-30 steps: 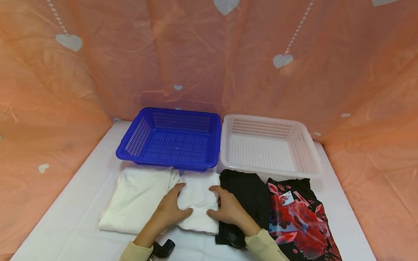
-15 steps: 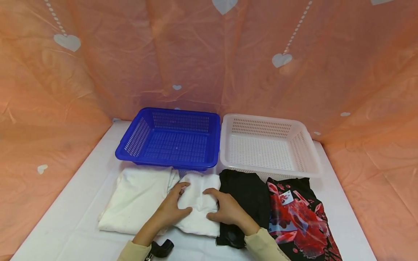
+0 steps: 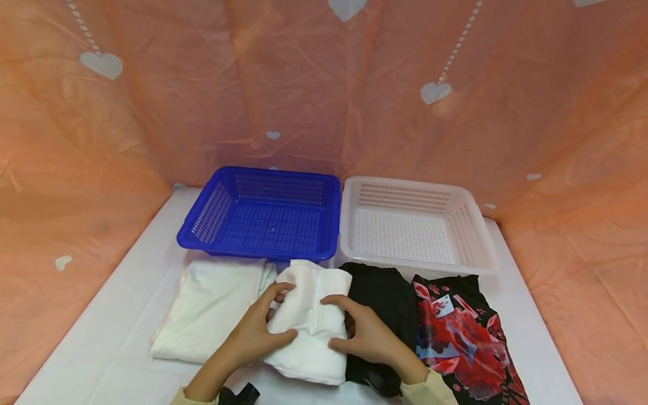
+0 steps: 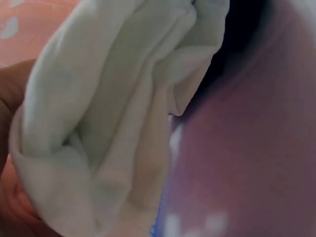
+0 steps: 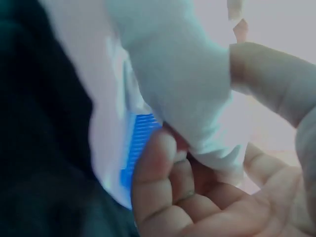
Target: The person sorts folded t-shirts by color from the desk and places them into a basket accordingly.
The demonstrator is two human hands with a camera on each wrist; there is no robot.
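Note:
A folded white cloth (image 3: 314,304) is held between both hands in the head view, slightly raised and creased down its middle. On its left side my left hand (image 3: 255,333) grips the edge, thumb on top and fingers partly hidden. The right edge is gripped by my right hand (image 3: 369,336) in the same way. Loose layers of the cloth (image 4: 98,123) fill much of the left wrist view. In the right wrist view, curled fingers (image 5: 163,192) lie under the cloth (image 5: 182,84) with the thumb on the other side.
Behind stand a blue basket (image 3: 258,253) and a white basket (image 3: 420,265). A folded off-white cloth (image 3: 207,315) lies at the left. A black garment (image 3: 387,298) and a black-and-red printed garment (image 3: 471,349) lie at the right on the white-covered table (image 3: 121,349).
Both hands have lifted the white cloth from the table and brought it slightly nearer to me. Its middle has sagged into a crease. The baskets and other garments stay in place.

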